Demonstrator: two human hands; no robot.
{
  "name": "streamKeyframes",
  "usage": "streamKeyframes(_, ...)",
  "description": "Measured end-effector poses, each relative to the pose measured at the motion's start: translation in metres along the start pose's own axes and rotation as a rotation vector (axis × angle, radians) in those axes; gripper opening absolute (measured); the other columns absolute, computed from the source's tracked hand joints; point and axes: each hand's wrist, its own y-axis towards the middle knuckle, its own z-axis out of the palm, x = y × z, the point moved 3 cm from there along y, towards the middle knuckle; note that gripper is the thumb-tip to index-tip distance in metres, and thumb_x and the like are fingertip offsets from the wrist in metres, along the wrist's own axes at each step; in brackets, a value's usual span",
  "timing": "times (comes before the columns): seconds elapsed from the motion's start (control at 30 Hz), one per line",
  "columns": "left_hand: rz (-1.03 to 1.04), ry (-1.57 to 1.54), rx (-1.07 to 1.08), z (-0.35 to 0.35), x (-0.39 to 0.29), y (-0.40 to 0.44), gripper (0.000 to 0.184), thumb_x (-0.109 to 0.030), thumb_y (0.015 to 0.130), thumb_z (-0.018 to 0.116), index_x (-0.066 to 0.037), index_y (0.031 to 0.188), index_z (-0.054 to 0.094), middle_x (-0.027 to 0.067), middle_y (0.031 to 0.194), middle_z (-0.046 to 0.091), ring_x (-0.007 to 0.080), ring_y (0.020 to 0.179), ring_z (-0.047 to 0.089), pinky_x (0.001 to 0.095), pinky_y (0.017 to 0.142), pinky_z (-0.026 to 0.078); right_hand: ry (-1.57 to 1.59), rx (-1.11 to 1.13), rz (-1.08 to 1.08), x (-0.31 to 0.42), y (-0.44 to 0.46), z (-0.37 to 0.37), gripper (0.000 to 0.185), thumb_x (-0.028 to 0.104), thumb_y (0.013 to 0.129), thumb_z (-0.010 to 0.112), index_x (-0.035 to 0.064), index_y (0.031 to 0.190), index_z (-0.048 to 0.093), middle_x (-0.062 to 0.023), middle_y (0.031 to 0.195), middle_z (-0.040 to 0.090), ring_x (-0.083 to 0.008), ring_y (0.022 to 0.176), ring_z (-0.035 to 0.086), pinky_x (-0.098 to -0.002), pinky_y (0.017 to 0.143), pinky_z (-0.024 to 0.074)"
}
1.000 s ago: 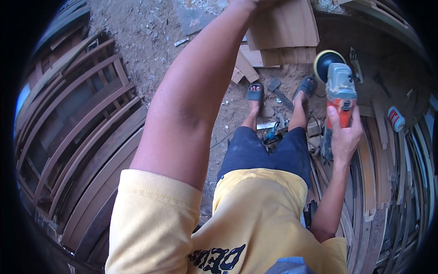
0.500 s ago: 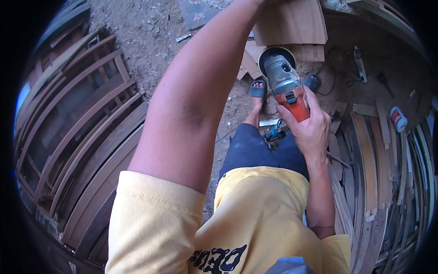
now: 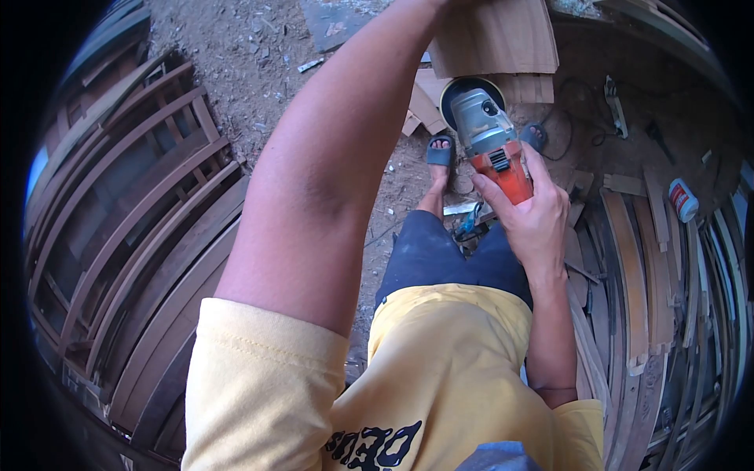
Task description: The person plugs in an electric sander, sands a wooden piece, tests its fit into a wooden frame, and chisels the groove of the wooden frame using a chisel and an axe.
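Note:
My right hand (image 3: 534, 216) is wrapped round the orange body of an angle grinder (image 3: 491, 141), its thumb along the near side. A round dark disc with a yellowish rim (image 3: 449, 96) sits at the grinder's far end, partly under the clear-grey head. Just beyond lies a curved wooden panel (image 3: 495, 39) on other wood pieces (image 3: 528, 89); I cannot tell whether the disc touches them. My left arm reaches up across the view towards the panel, and its hand is cut off by the top edge.
Curved wooden frames (image 3: 126, 228) are stacked at left. Long wooden strips (image 3: 628, 275) lie at right, near a white bottle (image 3: 683, 200). A blue-handled tool (image 3: 469, 221) is between my legs. A cord (image 3: 567, 129) runs over the dirt floor near my sandalled feet (image 3: 440, 151).
The whole view has shifted slightly. My right hand and the grinder keep about the same place relative to the wood.

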Motion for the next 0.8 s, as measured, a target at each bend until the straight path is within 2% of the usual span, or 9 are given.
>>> streamKeyframes(0.17, 0.006, 0.048, 0.008, -0.001, -0.001, 0.0, 0.091, -0.079, 0.086, 0.052, -0.026, 0.16, 0.041, 0.0256, 0.168, 0.025, 0.0421, 0.157, 0.019, 0.0511, 0.129, 0.007, 0.023, -0.034, -0.001, -0.003, 0.001, -0.008, 0.068, 0.046, 0.082, 0.084, 0.0011, 0.129, 0.065, -0.0258, 0.095, 0.074, -0.045, 0.09, 0.074, -0.048, 0.079, 0.0579)
streamKeyframes(0.27, 0.015, 0.025, -0.005, -0.003, -0.001, 0.0, 0.091, -0.079, 0.086, 0.052, -0.026, 0.16, 0.041, 0.0253, 0.168, 0.025, 0.0421, 0.157, 0.019, 0.0507, 0.129, 0.007, 0.041, 0.001, 0.06, -0.007, 0.002, -0.015, 0.068, 0.045, 0.082, 0.084, 0.0007, 0.129, 0.065, -0.0264, 0.098, 0.074, -0.0453, 0.091, 0.073, -0.0478, 0.079, 0.0578)
streamKeyframes(0.4, 0.009, 0.031, -0.003, -0.003, -0.003, -0.001, 0.091, -0.079, 0.086, 0.053, -0.026, 0.16, 0.042, 0.0252, 0.168, 0.025, 0.0422, 0.157, 0.018, 0.0505, 0.129, 0.007, 0.029, -0.058, 0.004, -0.014, 0.003, -0.021, 0.067, 0.044, 0.082, 0.084, 0.0015, 0.129, 0.065, -0.0262, 0.097, 0.074, -0.0451, 0.092, 0.073, -0.0474, 0.079, 0.0577)
streamKeyframes(0.57, 0.007, 0.037, -0.005, -0.003, -0.002, -0.001, 0.091, -0.079, 0.086, 0.054, -0.027, 0.16, 0.042, 0.0244, 0.168, 0.025, 0.0422, 0.157, 0.019, 0.0496, 0.129, 0.008, 0.071, -0.1, 0.015, -0.017, 0.005, -0.036, 0.06, 0.039, 0.084, 0.085, 0.002, 0.127, 0.066, -0.0232, 0.097, 0.075, -0.041, 0.092, 0.075, -0.0436, 0.08, 0.0577)
streamKeyframes(0.8, 0.005, 0.056, 0.007, -0.001, -0.002, 0.0, 0.091, -0.08, 0.086, 0.053, -0.028, 0.16, 0.042, 0.0234, 0.169, 0.025, 0.0423, 0.157, 0.02, 0.0499, 0.129, 0.008, 0.071, -0.101, 0.049, -0.026, 0.007, -0.051, 0.06, 0.038, 0.085, 0.085, 0.0004, 0.128, 0.065, -0.0215, 0.1, 0.076, -0.0372, 0.095, 0.076, -0.0409, 0.082, 0.0573)
